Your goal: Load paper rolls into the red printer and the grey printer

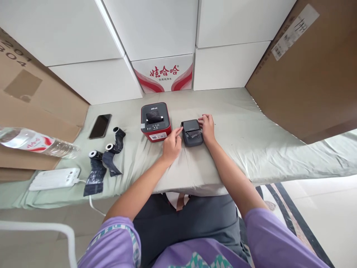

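A small dark grey portable printer (192,132) sits on the cloth-covered table (237,123), between my two hands. My left hand (171,143) touches its left edge with the fingertips. Resting on the printer's right side is my right hand (206,127), fingers curled over its top corner. Just left of it stands a red and grey label printer (155,121) with dark paper showing in its top slot.
Two unrolled dark paper rolls (104,160) lie at the left, beside a black phone (100,126), a white power bank (54,178) with cable and a lying water bottle (36,143). White boxes (164,72) and brown cartons (304,74) wall the table.
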Tool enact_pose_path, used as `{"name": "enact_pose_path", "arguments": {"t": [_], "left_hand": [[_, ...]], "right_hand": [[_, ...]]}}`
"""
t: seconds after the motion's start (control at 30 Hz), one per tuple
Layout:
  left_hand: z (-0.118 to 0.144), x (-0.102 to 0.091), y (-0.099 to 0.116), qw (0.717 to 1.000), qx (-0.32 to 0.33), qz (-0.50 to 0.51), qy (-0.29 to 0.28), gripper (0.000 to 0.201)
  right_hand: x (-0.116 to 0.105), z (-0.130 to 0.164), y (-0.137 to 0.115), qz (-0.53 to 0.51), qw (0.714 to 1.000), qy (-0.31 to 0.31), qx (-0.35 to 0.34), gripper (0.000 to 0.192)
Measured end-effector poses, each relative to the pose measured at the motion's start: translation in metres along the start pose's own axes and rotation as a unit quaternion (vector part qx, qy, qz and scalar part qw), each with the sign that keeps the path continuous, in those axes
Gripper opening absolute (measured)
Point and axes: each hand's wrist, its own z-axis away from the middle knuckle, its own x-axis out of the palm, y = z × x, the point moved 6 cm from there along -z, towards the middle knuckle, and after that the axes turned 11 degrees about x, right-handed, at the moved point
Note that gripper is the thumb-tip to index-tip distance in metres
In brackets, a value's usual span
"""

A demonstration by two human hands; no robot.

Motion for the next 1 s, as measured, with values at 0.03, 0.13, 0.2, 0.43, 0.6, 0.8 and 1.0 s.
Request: {"name": "enact_pose_path", "arguments": {"t": [0.03, 0.13, 0.2, 0.43, 0.6, 0.8, 1.0], "left_hand": [[-0.001, 0.001, 0.001, 1.000, 0.009, 0.007, -0.009, 0.040], [-0.003, 0.009, 0.003, 0.997, 0.040, 0.046, -0.046, 0.050], [-0.004, 0.012, 0.004, 0.995, 0.056, 0.066, -0.053, 0.054], [-0.002, 0.007, 0.006, 0.994, 0.071, 0.088, -0.004, 0.050], [-0.008, 0.005, 0.008, 0.982, 0.113, 0.149, -0.024, 0.054], [-0.027, -0.003, 0.006, 0.979, 0.122, 0.140, -0.084, 0.072], [-0.039, -0.007, 0.029, 0.971, 0.173, 0.055, -0.152, 0.067]], "right_hand": [[0.000, 0.000, 0.000, 0.001, 1.000, 0.002, -0.001, 0.027], [0.000, 0.001, -0.001, -0.003, 1.000, 0.004, 0.003, 0.025], [0.001, 0.001, -0.001, -0.006, 1.000, 0.003, 0.005, 0.023], [0.000, -0.002, 0.002, -0.003, 1.000, 0.000, 0.001, 0.023], [0.000, -0.001, 0.001, 0.006, 1.000, 0.003, -0.002, 0.018], [0.002, -0.002, 0.000, -0.002, 1.000, -0.001, -0.004, 0.019], [0.003, -0.004, 0.000, 0.003, 1.000, -0.001, -0.008, 0.022]]}}
